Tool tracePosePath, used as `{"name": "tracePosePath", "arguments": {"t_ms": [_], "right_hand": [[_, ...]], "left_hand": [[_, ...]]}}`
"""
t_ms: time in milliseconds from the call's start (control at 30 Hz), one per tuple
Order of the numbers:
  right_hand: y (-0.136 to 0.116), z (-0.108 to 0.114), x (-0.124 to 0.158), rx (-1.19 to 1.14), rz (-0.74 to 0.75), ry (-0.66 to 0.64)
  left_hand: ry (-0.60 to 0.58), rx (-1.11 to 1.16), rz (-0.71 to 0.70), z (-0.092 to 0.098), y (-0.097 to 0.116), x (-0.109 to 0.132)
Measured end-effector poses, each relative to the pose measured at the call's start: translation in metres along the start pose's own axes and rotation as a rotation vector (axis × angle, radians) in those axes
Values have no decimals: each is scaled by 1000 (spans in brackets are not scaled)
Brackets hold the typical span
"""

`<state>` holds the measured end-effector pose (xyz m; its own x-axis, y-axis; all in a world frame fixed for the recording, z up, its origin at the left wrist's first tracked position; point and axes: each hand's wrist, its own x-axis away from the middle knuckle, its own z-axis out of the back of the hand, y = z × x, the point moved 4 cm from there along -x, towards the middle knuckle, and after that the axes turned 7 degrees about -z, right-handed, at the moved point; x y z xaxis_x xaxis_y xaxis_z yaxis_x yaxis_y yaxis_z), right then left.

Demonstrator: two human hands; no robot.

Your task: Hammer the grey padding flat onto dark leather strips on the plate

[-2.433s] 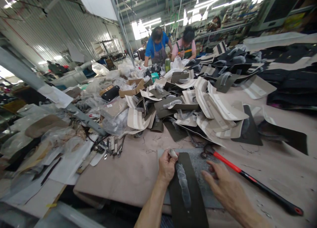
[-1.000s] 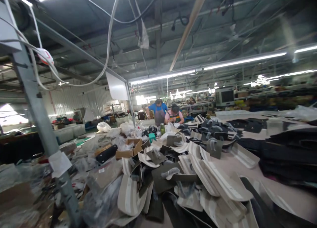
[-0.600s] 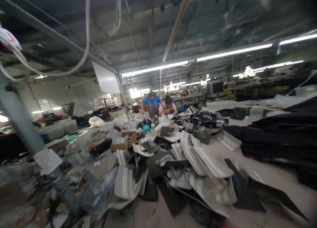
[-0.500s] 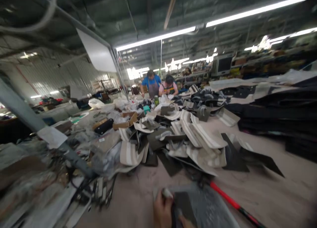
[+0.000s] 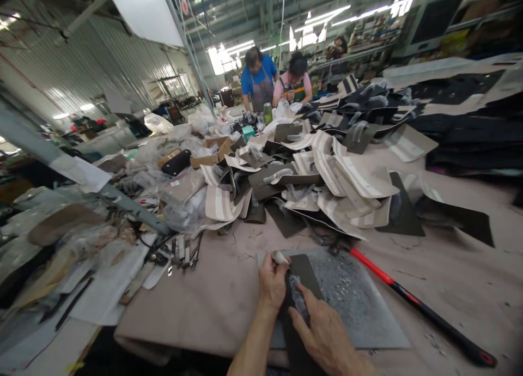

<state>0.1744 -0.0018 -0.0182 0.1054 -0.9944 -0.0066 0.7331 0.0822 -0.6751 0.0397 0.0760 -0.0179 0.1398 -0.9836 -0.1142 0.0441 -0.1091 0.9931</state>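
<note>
A long dark grey-brown panel (image 5: 307, 275) lies under my hands, partly over a grey metal plate (image 5: 351, 294). My left hand (image 5: 272, 283) is closed on the panel's left edge, with a small whitish piece (image 5: 280, 258) at its fingertips that I cannot identify. In my right hand (image 5: 324, 324), thumb and index finger close around a piece wrapped in clear plastic (image 5: 297, 294) on the panel's face. Beside the plate rests a hammer (image 5: 402, 294) with a red and black handle, its head at the plate's far edge.
A heap of beige-and-white striped panels (image 5: 347, 174) rises beyond the plate. Plastic bags (image 5: 188, 199), loose tools (image 5: 186, 250) and a slanted metal post (image 5: 122, 199) stand left. Dark stacked material (image 5: 478, 131) lies right. Two people work at the far end.
My view has tipped downward, so the table and both hands sit higher and show more fully. My left hand stays at the panel; more of my right hand on the wrapped piece now shows.
</note>
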Motion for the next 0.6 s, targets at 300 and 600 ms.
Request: {"name": "tracePosePath", "arguments": {"t_ms": [300,600], "right_hand": [[28,56,-3,-154,-61,67],[177,142,-4,446,-185,314]], "left_hand": [[-13,-87,-11,-4,2,1],[-14,-170,-27,-6,7,1]]}}
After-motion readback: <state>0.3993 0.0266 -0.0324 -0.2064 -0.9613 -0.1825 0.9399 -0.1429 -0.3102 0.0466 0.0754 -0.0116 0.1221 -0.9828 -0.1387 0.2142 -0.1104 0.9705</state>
